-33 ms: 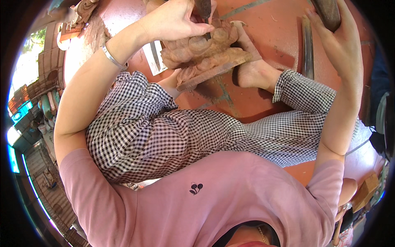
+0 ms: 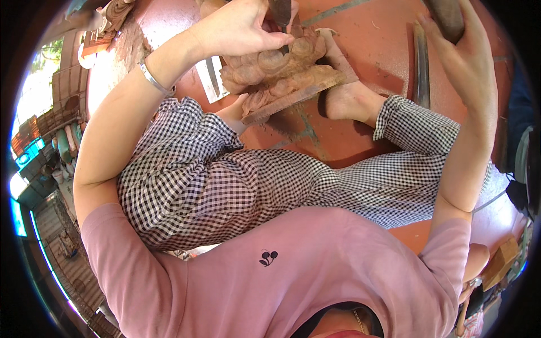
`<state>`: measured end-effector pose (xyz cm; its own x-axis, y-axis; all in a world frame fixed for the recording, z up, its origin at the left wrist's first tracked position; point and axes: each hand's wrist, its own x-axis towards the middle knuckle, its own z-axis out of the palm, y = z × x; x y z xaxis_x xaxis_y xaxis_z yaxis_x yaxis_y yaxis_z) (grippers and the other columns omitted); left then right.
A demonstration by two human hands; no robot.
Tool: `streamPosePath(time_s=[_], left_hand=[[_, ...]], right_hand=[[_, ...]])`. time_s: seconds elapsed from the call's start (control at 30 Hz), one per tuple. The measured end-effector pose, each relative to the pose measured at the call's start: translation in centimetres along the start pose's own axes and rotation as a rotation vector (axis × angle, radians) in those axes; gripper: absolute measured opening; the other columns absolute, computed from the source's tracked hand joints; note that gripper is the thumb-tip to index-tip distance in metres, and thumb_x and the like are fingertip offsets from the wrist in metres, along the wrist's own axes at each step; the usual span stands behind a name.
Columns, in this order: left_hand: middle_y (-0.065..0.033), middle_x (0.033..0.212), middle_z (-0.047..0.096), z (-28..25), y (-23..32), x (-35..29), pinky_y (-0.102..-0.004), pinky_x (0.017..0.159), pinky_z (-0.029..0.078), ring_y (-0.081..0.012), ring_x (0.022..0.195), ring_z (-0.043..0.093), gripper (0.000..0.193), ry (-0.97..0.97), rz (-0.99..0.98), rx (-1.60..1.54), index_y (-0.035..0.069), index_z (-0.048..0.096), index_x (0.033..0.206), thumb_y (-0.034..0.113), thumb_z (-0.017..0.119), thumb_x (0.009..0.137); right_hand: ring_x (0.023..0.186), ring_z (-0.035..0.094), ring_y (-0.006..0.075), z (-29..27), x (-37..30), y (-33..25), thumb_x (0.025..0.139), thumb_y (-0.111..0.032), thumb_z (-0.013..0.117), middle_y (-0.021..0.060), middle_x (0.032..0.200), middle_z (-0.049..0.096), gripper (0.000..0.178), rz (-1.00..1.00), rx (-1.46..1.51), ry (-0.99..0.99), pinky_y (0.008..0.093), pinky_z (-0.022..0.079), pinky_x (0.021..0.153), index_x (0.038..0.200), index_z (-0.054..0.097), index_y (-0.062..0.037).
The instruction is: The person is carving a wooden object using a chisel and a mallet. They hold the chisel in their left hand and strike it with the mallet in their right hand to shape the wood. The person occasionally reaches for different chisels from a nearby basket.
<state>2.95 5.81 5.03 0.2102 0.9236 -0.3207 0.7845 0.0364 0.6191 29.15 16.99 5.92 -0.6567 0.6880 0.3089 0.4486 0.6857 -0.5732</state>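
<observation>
Between my bare feet a brown wooden carving [image 2: 269, 70] with rounded relief rests on its flat base, tilted on the floor. My left hand [image 2: 236, 28] is closed round a dark chisel [image 2: 280, 12], which stands nearly upright with its lower end against the carved wood. The chisel's top is cut off by the picture's edge. Off to the right, apart from the carving, my right hand [image 2: 468, 59] grips a dark wooden mallet [image 2: 445, 18]. Only part of that mallet shows at the upper edge.
A long dark metal bar [image 2: 421, 67] lies on the red tiled floor [image 2: 377, 34] near my right hand. Left of the carving, a narrow blade [image 2: 213, 76] rests on white paper [image 2: 204, 81]. Another carved wood piece [image 2: 115, 17] is at the far left, and a wooden block [image 2: 501, 262] is at lower right.
The mallet in my right hand has shifted very slightly to the left. My left hand, the chisel and the carving look almost the same.
</observation>
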Motion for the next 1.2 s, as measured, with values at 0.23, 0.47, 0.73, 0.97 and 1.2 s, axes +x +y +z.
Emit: streamPosePath(time_s=[0.23,0.47,0.73,0.97,1.2], left_hand=[[-0.0111,0.067,0.05,0.2,1.3,0.5,-0.0393,0.061,0.042,-0.0281,0.064,0.053,0.02,-0.041,-0.006,-0.001,0.004,0.049,0.074,0.013,0.067,0.077],[-0.0114,0.07,0.051,0.6,0.4,0.4,-0.039,0.061,0.043,-0.0272,0.065,0.054,0.02,0.02,0.107,0.064,0.005,0.05,0.075,0.014,0.068,0.077],[-0.0113,0.07,0.052,0.5,-0.1,0.5,-0.04,0.061,0.044,-0.0279,0.066,0.055,0.02,0.002,0.118,0.057,0.006,0.051,0.076,0.016,0.068,0.078],[-0.0148,0.069,0.056,0.8,1.0,0.7,-0.0422,0.062,0.045,-0.0334,0.066,0.058,0.022,-0.066,0.005,0.161,0.005,0.052,0.077,0.02,0.067,0.081],[-0.0148,0.069,0.057,0.6,1.2,1.4,-0.0421,0.062,0.046,-0.034,0.067,0.06,0.022,-0.085,-0.001,0.184,0.005,0.053,0.08,0.021,0.068,0.081]], right_hand=[[0.098,0.063,0.0226,3.2,0.3,3.1,0.073,0.008,0.065,0.0171,0.094,0.061,0.038,-0.325,0.134,0.373,0.0359,0.047,0.08,0.107,0.052,0.0005],[0.098,0.062,0.0197,0.3,1.2,-3.2,0.073,0.008,0.066,0.0162,0.094,0.06,0.039,0.382,0.38,0.329,0.0338,0.047,0.081,0.108,0.052,0.0002],[0.107,0.059,0.0218,1.2,-0.8,1.9,0.072,0.01,0.065,0.0152,0.106,0.059,0.041,-0.264,0.264,0.127,0.0334,0.046,0.087,0.111,0.052,-0.0001],[0.101,0.062,0.0234,5.1,0.0,-3.0,0.072,0.009,0.064,0.0157,0.101,0.06,0.041,0.093,-0.003,0.526,0.035,0.047,0.083,0.11,0.052,0.0005],[0.101,0.063,0.0252,1.7,-1.0,2.1,0.07,0.008,0.066,0.0181,0.101,0.062,0.044,-0.244,0.012,0.272,0.0374,0.048,0.08,0.111,0.053,0.0008]])
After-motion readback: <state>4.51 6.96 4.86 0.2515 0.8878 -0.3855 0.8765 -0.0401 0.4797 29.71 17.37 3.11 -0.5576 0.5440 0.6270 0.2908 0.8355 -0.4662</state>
